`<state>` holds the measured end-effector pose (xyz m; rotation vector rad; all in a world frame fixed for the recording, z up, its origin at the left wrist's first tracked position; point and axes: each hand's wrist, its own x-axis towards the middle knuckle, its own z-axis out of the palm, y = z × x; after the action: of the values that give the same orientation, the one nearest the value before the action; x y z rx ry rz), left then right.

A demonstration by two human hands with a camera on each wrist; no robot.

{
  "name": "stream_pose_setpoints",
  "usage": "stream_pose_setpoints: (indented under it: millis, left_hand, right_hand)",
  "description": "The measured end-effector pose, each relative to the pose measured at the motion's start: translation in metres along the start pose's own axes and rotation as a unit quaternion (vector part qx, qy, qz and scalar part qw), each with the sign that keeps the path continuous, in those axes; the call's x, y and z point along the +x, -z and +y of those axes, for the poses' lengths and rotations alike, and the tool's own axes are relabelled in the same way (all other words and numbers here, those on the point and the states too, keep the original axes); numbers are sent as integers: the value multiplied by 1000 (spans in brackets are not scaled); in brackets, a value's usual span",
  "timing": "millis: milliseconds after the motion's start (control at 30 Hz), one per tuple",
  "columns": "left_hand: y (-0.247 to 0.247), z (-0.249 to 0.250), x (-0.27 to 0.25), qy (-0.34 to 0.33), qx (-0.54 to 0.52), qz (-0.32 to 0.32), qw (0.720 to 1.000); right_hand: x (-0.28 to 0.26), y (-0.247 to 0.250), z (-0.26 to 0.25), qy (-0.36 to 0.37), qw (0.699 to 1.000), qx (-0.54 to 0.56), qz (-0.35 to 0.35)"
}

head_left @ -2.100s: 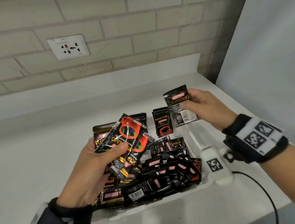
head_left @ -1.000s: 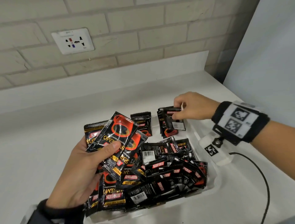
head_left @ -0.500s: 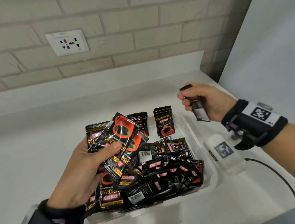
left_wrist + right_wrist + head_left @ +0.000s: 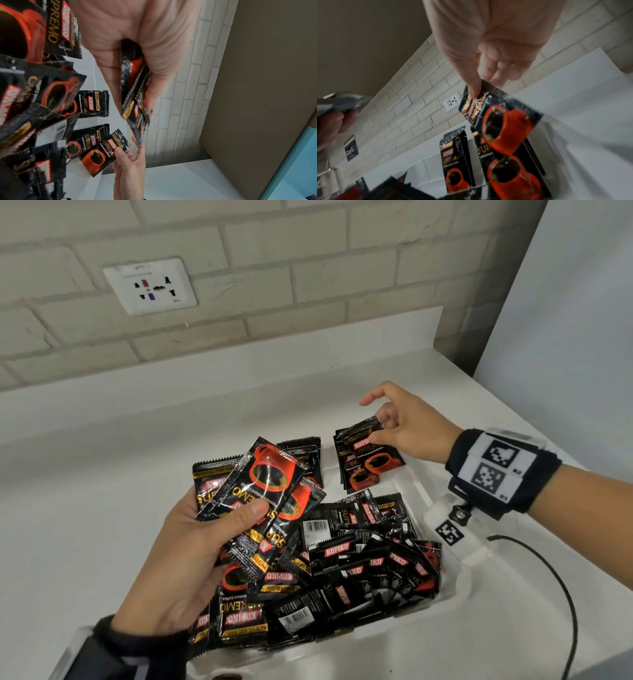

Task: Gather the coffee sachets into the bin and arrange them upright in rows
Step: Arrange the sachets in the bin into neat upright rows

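Observation:
A white bin [image 4: 455,583] on the counter holds a loose heap of black and red coffee sachets [image 4: 363,563]. Two short upright rows [image 4: 305,455] [image 4: 356,474] stand against its far wall. My left hand [image 4: 191,546] grips a fanned bunch of sachets [image 4: 263,491] [image 4: 135,94] above the bin's left side. My right hand [image 4: 407,429] pinches one sachet [image 4: 373,446] [image 4: 498,112] [image 4: 104,152] by its top edge, thumb in front, at the front of the right-hand row. Its index finger sticks out straight.
A brick wall with a white socket plate [image 4: 150,285] rises behind the counter. A grey panel [image 4: 565,320] closes the right side. A black cable [image 4: 561,594] runs from my right wrist camera across the counter [image 4: 85,508], right of the bin.
My right hand turned its sachet face-forward and brought it down from beside the bin to the front of the right-hand upright row. The left hand kept its bunch almost still.

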<state>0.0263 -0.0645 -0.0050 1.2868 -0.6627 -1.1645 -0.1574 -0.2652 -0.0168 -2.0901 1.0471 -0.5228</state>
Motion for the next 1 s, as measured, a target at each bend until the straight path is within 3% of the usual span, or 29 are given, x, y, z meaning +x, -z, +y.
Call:
stream_pose_setpoints:
  millis: [300,567,1000]
  left_hand:
    - [2,-3,1,2,-7,0,1000]
    - [4,-3,1,-1,-8,-6,1000]
    - [2,-8,2,3,-21,-8,1000]
  right_hand:
    - [1,-1,7,4,995,-90,-38]
    - [6,-2,6,-2,966,-240,-99]
    - [16,-7,-6,21,933,-349,-83]
